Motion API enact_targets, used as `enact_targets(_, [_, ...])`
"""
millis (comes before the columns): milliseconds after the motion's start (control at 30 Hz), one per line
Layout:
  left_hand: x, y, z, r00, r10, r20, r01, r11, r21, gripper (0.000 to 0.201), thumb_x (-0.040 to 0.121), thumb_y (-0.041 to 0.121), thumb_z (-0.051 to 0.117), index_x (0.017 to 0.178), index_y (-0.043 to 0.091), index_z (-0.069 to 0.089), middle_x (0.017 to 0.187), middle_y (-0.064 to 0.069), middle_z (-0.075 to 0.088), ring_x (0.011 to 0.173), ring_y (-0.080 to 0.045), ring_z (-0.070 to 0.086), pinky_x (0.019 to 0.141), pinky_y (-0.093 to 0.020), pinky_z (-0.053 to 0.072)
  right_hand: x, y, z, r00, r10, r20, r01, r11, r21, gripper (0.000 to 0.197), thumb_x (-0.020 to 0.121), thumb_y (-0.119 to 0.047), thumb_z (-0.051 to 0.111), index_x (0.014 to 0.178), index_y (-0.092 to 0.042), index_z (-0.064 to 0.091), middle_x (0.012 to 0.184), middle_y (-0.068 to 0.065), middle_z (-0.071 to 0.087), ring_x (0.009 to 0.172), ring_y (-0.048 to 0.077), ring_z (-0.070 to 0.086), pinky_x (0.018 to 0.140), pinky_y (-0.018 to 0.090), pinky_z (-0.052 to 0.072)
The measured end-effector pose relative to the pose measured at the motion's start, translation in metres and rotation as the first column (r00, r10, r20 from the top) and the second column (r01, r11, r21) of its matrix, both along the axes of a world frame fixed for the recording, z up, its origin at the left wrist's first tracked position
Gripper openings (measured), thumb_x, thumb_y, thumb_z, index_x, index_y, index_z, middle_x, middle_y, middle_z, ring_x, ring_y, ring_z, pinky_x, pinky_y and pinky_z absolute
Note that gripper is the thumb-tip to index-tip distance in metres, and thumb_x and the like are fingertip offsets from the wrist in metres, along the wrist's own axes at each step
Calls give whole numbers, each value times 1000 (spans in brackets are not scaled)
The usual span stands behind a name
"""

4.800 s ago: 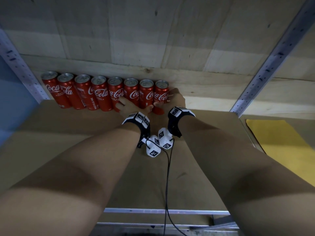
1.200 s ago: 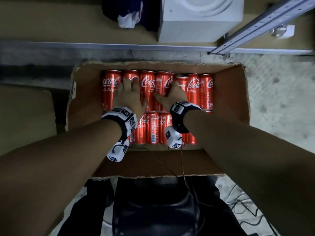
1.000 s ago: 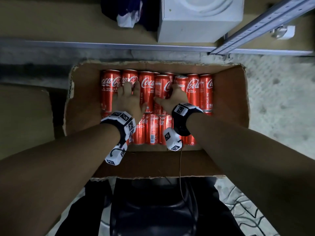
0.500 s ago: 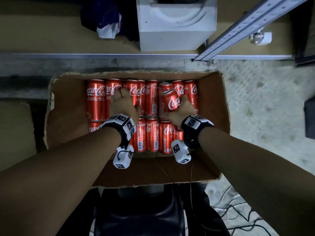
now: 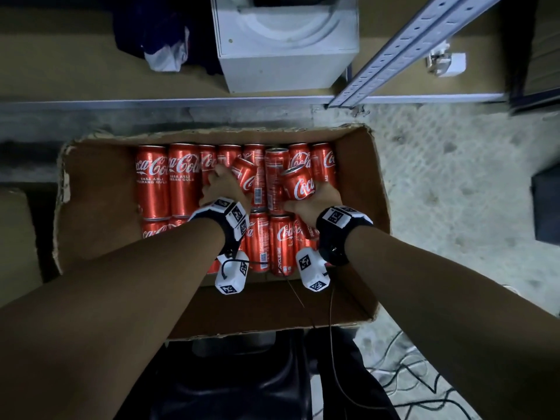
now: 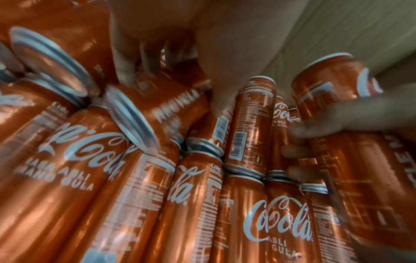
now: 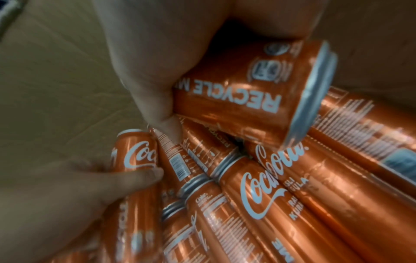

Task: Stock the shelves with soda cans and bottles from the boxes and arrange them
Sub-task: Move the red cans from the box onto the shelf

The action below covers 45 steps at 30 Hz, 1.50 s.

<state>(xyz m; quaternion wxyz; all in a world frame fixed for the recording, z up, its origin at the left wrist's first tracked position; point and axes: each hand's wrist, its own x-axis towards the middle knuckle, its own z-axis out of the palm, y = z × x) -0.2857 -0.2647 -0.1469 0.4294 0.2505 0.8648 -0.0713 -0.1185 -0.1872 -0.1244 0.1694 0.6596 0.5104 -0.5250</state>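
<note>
Soda cans [image 5: 157, 180] lay on their sides in two rows inside an open cardboard box [image 5: 97, 204] on the floor, just in front of the bottom shelf [image 5: 75, 77]. The row nearer me sat end to end with the far one.

My left hand [image 5: 225, 189] reached into the far row with its grip curled round one can [image 5: 244, 174], which was tipped up at an angle, its far end raised above its neighbours. In the left wrist view the fingers [image 6: 126, 58] wrapped over that can's body, its silver end [image 6: 133, 121] pointing back towards the camera.

My right hand [image 5: 315, 200] had its grip clenched round a second can [image 5: 298, 184], lifted clear of the row and tilted, its silver top pointing up and to the left. The right wrist view showed the thumb [image 7: 144, 74] pressed along this can's side [image 7: 236, 99], beside the words RECYCLE ME, and its rim hanging just above the cans beneath.

On the shelf stood a white box-shaped unit [image 5: 285, 43] and a dark bundle of cloth [image 5: 154, 34]. A perforated metal upright [image 5: 409, 47] ran diagonally at the right. Loose cables [image 5: 418, 383] lay on the concrete floor [image 5: 454, 183] near my feet.
</note>
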Motion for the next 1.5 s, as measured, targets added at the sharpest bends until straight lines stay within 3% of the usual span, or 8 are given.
enact_targets(167, [0, -20, 0, 995, 72, 64, -73, 997, 11, 98, 78, 43, 81, 151, 6, 28, 159, -21, 21, 136, -43, 43, 109, -49, 44, 9, 1, 3, 999, -13, -43, 10, 997, -70, 47, 70, -30, 94, 102, -29, 60, 92, -10, 66, 81, 10, 64, 83, 34, 53])
enact_targets(333, [-4, -47, 22, 965, 145, 217, -184, 968, 171, 70, 71, 34, 87, 131, 22, 53, 117, 1, 62, 103, -21, 63, 87, -31, 49, 15, -5, 14, 998, -22, -58, 17, 997, -75, 47, 76, -21, 89, 106, -27, 53, 87, -12, 59, 84, 13, 61, 77, 32, 49])
enact_targets(633, [-19, -71, 133, 818, 439, 372, -546, 796, 261, 57, 65, 17, 93, 110, 30, 60, 96, 13, 66, 88, -9, 63, 89, -38, 49, 17, -12, 91, 996, -71, -62, 73, 997, 23, 49, 65, -25, 93, 109, -20, 71, 98, -1, 76, 87, 17, 73, 88, 43, 60])
enact_targets(833, [-43, -74, 252, 832, 409, 375, -542, 742, 394, 60, 63, 8, 93, 112, 26, 66, 89, 14, 66, 82, -5, 63, 90, -38, 52, 18, -19, 199, 986, -111, -128, 127, 984, 126, 43, 65, -23, 93, 104, -22, 76, 95, -4, 77, 83, 11, 73, 82, 33, 59])
enact_targets(967, [-62, -79, 345, 866, 359, 347, -490, 746, 451, 79, 44, 43, 95, 114, 50, 60, 108, 8, 69, 98, -16, 67, 96, -47, 52, 12, -21, 294, 969, -125, -215, 167, 967, 194, 44, 57, -27, 93, 97, -22, 75, 90, -4, 78, 84, 13, 74, 83, 36, 60])
enact_targets(1167, [-84, -82, 488, 883, 299, 362, -461, 699, 546, 52, 68, 0, 88, 107, 22, 63, 88, 9, 70, 79, -4, 65, 72, -27, 53, 2, -19, 443, 931, -85, -355, 198, 934, 297, 34, 62, -14, 92, 90, -14, 73, 82, 2, 77, 76, 16, 74, 74, 36, 60])
enact_targets(1333, [-104, -90, 604, 906, 256, 337, -419, 654, 630, 47, 65, 0, 87, 97, 26, 64, 85, 0, 73, 78, -13, 70, 70, -29, 53, -1, -23, 558, 903, -51, -426, 230, 896, 380, 37, 56, -23, 88, 83, -4, 70, 74, 8, 74, 71, 25, 73, 69, 40, 60])
enact_targets(1500, [-112, -97, 723, 930, 212, 299, -366, 573, 734, 44, 68, -2, 85, 95, 24, 63, 81, -1, 71, 67, -5, 67, 60, -17, 46, -2, -22, 669, 866, 2, -499, 258, 855, 451, 28, 66, -1, 88, 84, -3, 67, 72, 9, 72, 60, 9, 67, 56, 19, 50])
